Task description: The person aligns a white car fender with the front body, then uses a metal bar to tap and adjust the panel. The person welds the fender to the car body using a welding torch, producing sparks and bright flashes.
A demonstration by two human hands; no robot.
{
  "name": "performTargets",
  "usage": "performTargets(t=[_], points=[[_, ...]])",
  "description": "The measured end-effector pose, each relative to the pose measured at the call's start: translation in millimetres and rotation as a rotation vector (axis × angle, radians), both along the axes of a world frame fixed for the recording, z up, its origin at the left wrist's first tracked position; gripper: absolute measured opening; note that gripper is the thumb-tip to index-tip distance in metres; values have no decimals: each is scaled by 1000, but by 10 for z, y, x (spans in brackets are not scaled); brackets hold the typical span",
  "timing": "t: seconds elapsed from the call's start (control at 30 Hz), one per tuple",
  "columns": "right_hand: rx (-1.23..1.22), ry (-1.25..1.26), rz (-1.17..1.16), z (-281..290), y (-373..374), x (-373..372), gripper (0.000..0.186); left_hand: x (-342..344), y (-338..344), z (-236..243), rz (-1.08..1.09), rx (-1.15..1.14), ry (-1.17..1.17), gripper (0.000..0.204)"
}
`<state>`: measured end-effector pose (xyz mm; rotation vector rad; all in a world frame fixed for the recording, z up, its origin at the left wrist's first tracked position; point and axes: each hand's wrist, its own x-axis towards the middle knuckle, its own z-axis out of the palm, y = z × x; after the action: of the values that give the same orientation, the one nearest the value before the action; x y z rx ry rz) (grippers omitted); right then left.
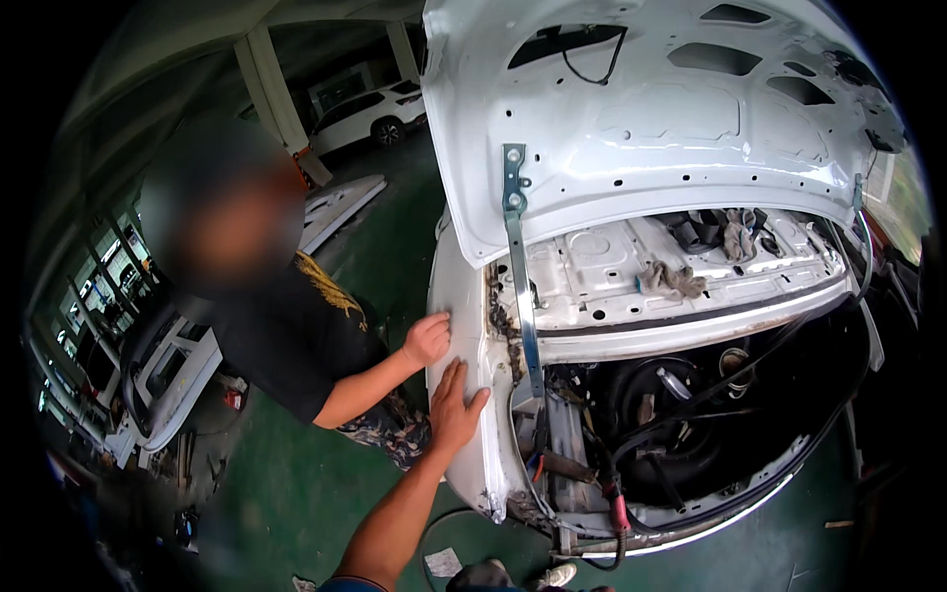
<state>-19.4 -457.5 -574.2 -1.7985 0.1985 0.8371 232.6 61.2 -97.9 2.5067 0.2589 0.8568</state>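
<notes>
My left hand (pixel 452 412) lies palm down on the white rear body panel (pixel 470 345) of a car, fingers extended and apart, holding nothing. My right hand is out of view. Just above my hand, a co-worker's hand (pixel 426 340) rests at the same panel's edge, fingers curled. To the right stands the raised white lid (pixel 651 118) on a metal hinge arm (pixel 523 296). Below it are grey gloves (pixel 671 281) on the inner panel and the open dark compartment (pixel 750 444), with cables and a red-handled tool (pixel 619 511).
The co-worker (pixel 326 335) in a dark T-shirt stands close on the left. Behind are loose car panels (pixel 173 385) and, farther back, a white car (pixel 360 116). A cable (pixel 429 538) and a flat scrap (pixel 444 562) lie on the green floor (pixel 276 493) near my feet.
</notes>
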Motion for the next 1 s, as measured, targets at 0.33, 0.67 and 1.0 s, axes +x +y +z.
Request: performTargets(t=[0.33, 0.67, 1.0], points=[[-471, -909, 471, 5211, 2781, 2600, 58, -124, 266, -137, 9, 18, 90, 71], [-703, -19, 354, 1074, 373, 273, 38, -1052, 189, -368, -392, -20, 96, 80], [-237, 358, -580, 1574, 526, -532, 20, 194, 802, -54, -361, 28, 100, 92]])
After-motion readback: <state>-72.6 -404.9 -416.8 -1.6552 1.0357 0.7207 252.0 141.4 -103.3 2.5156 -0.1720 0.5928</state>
